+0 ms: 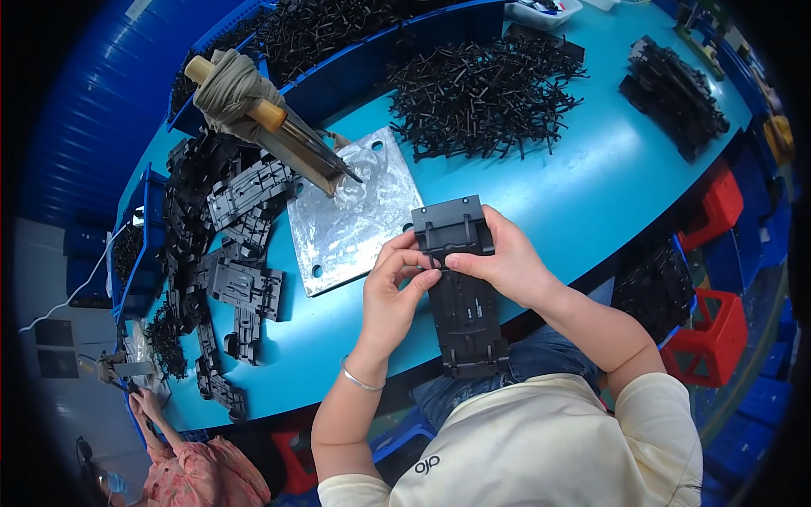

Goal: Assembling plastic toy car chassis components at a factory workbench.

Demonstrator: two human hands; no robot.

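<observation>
A long black moulded plastic panel point(467, 317) with ridges and tabs lies between my hands, its lower end over my lap and its upper part by the table edge. My right hand point(511, 258) grips its right side, with the thumb pressed on its face. From the left, my left hand point(393, 287) has its thumb and fingertips pinched together at the panel's left edge, near the right thumb. A tiny dark bit shows at those fingertips, too small to name. Just beyond the hands sits a silvery foil-covered plate point(351, 228) with corner holes.
A cloth-wrapped, wooden-handled iron point(270, 114) points down over the plate. Black plastic parts point(245, 279) crowd the left. Small black strips point(486, 97) are heaped behind, near a blue bin point(372, 63). Stacked panels point(676, 97) lie far right; red stools point(710, 338) stand below. Another person point(203, 473) works lower left.
</observation>
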